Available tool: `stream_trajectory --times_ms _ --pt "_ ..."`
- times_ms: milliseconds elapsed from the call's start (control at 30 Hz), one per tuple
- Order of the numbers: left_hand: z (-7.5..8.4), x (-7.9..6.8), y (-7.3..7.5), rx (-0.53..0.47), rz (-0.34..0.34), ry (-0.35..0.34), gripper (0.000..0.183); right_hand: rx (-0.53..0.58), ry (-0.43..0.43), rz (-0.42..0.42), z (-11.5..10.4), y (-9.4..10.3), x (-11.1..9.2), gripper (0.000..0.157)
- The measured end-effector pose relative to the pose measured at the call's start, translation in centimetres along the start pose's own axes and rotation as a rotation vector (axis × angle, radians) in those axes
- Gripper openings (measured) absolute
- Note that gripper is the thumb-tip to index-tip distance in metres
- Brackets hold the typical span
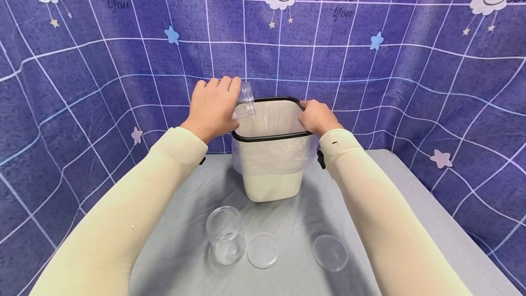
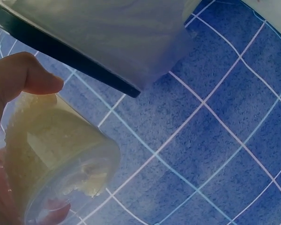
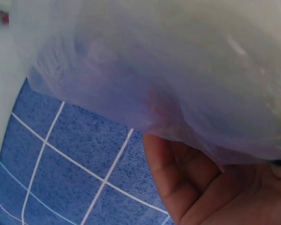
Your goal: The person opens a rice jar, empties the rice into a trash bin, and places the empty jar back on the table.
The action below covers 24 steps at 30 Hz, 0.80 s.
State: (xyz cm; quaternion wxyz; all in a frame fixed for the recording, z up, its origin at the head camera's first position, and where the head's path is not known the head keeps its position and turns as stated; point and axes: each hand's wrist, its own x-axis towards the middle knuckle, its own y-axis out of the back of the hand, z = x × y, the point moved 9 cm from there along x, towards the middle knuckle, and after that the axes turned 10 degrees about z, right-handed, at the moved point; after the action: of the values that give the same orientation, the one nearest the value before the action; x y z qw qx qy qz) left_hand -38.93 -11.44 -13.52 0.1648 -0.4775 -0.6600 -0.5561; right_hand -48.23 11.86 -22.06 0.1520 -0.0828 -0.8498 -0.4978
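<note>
My left hand (image 1: 218, 104) grips a clear plastic jar (image 1: 246, 97) tipped sideways, its mouth over the left side of a cream trash can (image 1: 273, 188). In the left wrist view, the jar (image 2: 61, 136) has a pale yellowish look; whether anything is inside I cannot tell. A translucent bag (image 1: 275, 156) lines the can and folds down outside, beneath a black rim (image 1: 273, 138). My right hand (image 1: 319, 117) holds that rim at the right side. Its fingers (image 3: 166, 173) curl against the outside of the bag in the right wrist view.
Nearer on the grey table (image 1: 185, 241), a second clear jar (image 1: 227, 236) stands without a lid. Beside it lies a round clear lid (image 1: 263, 251), and another lid (image 1: 330, 253) lies farther right. A blue gridded curtain (image 1: 263, 54) encloses the back and sides.
</note>
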Motion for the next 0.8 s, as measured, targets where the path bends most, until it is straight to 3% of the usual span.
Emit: stream_trajectory --times_ms 800 --pt "0.19 0.09 0.35 0.007 0.028 -0.054 0.059 -0.014 -0.010 0.009 0.07 -0.01 -0.01 0.068"
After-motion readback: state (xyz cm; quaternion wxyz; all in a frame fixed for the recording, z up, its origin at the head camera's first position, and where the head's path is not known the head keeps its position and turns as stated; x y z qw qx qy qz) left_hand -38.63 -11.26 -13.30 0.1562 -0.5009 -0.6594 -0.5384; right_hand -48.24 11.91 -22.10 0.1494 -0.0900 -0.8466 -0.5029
